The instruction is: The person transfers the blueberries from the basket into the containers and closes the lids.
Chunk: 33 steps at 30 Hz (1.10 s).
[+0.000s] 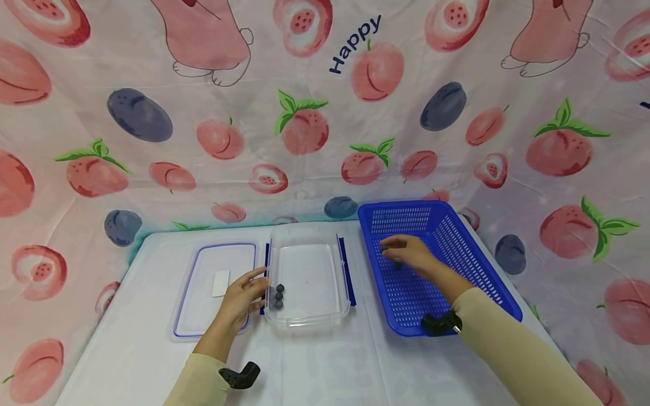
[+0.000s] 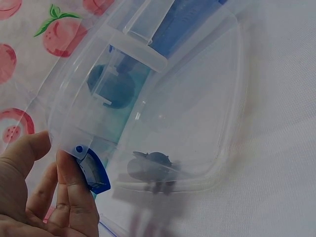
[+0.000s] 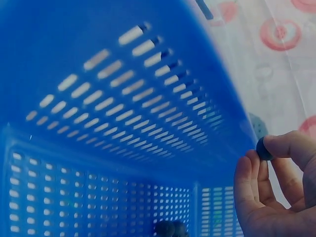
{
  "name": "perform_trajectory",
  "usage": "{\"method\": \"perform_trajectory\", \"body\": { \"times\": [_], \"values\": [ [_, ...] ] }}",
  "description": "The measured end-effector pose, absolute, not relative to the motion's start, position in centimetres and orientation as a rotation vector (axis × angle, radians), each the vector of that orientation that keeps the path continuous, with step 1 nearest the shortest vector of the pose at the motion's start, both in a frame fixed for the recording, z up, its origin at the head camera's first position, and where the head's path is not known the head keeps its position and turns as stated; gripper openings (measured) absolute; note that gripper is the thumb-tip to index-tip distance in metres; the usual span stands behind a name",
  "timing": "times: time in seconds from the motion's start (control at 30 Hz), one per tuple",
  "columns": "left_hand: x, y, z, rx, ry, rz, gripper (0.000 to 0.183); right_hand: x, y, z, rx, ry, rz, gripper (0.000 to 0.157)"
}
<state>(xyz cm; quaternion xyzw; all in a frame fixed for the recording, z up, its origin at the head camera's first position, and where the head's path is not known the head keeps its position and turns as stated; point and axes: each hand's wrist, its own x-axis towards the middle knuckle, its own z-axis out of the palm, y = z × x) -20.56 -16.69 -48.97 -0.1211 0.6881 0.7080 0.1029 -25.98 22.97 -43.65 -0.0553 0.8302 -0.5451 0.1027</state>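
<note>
My right hand pinches a dark blueberry between thumb and fingertips, over the left side of a blue perforated basket. More dark berries lie at the basket's bottom, partly covered by the hand in the head view. My left hand, fingers loosely extended, touches the left edge of a clear plastic box, beside its blue side latch. Inside that box, several blueberries sit in a short row along the left wall.
A clear lid with a blue seal and a white label lies flat left of the box. Another blue latch hangs out on the box's right side. A fruit-printed cloth rises behind the white table.
</note>
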Motion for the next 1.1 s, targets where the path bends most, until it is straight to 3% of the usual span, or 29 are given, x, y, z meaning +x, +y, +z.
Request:
{"method": "perform_trajectory", "body": {
  "times": [0.77,1.1],
  "values": [
    [-20.6,-16.8,-49.1,-0.347,1.998,2.103,0.058,-25.0,19.4,-42.9,-0.146,2.437,-1.579,0.035],
    [-20.7,-16.9,-49.0,-0.348,2.002,2.098,0.057,-24.3,17.4,-42.8,-0.243,2.339,-1.619,0.041]
  ]
}}
